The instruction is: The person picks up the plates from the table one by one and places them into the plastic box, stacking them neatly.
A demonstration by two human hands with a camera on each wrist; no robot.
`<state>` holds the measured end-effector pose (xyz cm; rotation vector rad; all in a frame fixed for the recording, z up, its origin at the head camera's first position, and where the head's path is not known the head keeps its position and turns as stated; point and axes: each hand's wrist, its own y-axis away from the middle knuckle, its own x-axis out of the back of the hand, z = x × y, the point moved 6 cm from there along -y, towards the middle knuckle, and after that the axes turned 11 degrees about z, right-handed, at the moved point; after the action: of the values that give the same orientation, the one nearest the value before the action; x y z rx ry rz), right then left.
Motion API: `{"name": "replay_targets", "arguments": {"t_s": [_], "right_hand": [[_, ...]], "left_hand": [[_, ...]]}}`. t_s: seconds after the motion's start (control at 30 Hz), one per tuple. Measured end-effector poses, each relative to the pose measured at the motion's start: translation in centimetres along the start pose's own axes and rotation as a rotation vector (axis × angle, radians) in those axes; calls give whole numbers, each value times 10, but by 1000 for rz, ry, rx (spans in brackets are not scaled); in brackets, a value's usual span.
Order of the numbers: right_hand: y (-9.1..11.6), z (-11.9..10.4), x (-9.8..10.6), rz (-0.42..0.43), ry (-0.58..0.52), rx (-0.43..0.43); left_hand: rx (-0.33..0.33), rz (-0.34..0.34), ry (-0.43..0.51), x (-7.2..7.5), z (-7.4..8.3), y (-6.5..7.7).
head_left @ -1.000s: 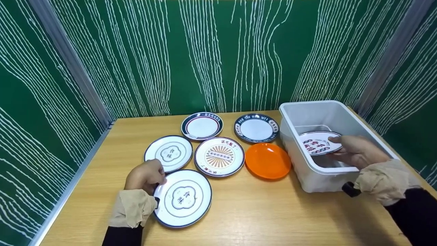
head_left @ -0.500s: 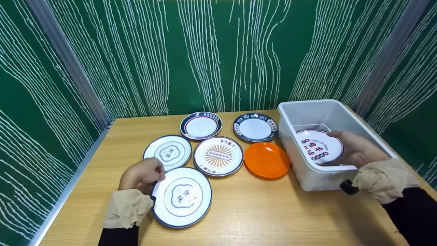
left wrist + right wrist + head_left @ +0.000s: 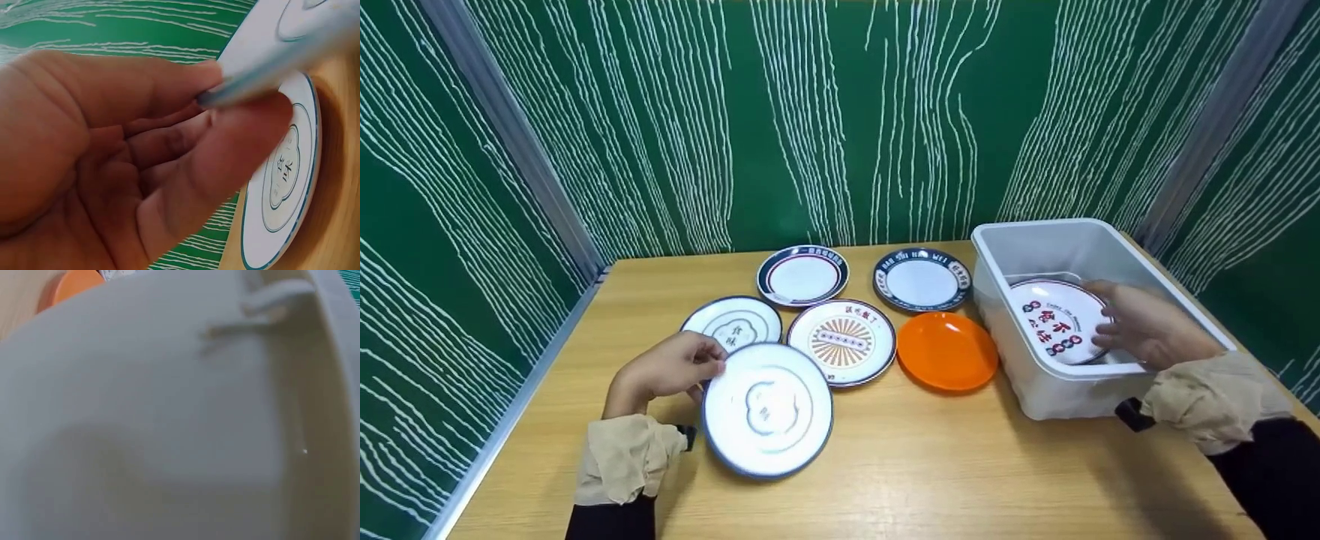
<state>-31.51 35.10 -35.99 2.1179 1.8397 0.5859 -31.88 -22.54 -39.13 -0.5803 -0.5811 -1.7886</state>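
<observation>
My left hand (image 3: 671, 371) pinches the rim of a white plate (image 3: 769, 409) with a blue edge and a flower-shaped outline. That plate is tilted up off the table; in the left wrist view, thumb and forefinger (image 3: 247, 126) grip its blurred edge. Behind it lies a matching plate (image 3: 735, 319), partly covered. On the right, my right hand (image 3: 1155, 322) reaches into a white plastic bin (image 3: 1057, 390) with loosened fingers, beside a plate with red characters (image 3: 1046, 300) that leans inside. The right wrist view has mostly the pale bin wall (image 3: 169, 399), without the hand.
Two dark-rimmed plates, one at the back centre (image 3: 802, 279) and one nearer the bin (image 3: 922, 281), lie flat. In front of them are a sunburst plate (image 3: 844, 341) and an orange plate (image 3: 949, 352). Green walls (image 3: 780, 112) enclose the wooden table (image 3: 900, 480).
My left hand has raised its plate off the table and tilted it. My right hand has let go of the red-character plate, which now leans more upright in the bin.
</observation>
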Motion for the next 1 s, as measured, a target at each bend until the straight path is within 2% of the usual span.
{"name": "replay_targets", "arguments": {"t_s": [0.13,0.27,0.47,0.57,0.7,0.83,1.0], "right_hand": [[5,-9,3,37,-28,71],[11,-19,-3,98,-65,208],[26,-34,-29,177,57,433],[35,-41,-49,171,85,508],[47,-49,-80,140,122,576],[54,-51,-110,119,193,618],[53,-39,-145,43,253,569]], "left_hand": [[6,54,40,5,-2,-2],[14,102,103,7,-3,-3],[5,131,249,5,3,-5],[-19,140,321,4,9,-6],[-57,153,390,1,21,-8],[-93,121,444,-8,35,-7],[-121,39,519,-27,55,-5]]}}
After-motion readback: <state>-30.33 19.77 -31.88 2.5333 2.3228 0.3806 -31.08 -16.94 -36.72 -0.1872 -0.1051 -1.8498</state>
